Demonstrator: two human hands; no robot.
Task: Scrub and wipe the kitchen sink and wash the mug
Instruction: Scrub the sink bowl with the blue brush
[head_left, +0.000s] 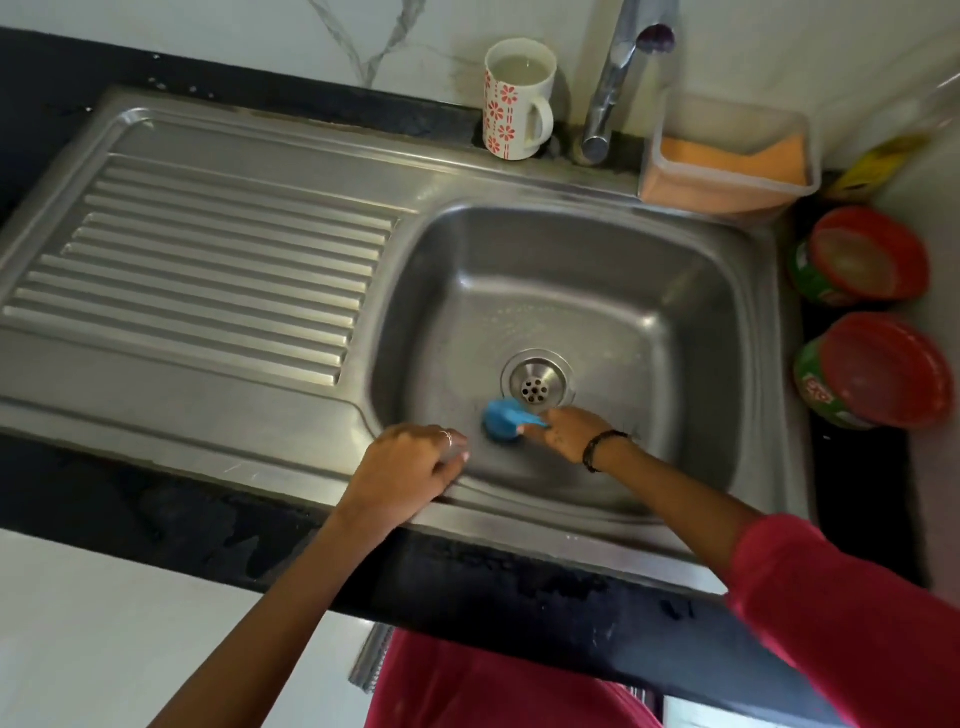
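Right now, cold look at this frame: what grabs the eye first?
The blue scrubber, bright against the grey steel basin, held by the right hand just in front of the drain. Next, the floral mug, full of cloudy liquid, standing at the sink's back edge beside the tap. The left hand rests on the front rim.

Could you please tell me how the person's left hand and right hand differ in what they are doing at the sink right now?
The left hand rests on the front rim of the sink and holds nothing, while the right hand is down inside the basin. The right hand's grip is on a blue scrubber beside the drain; the left touches no tool. The left wears a ring, the right a dark wristband. Both are bare.
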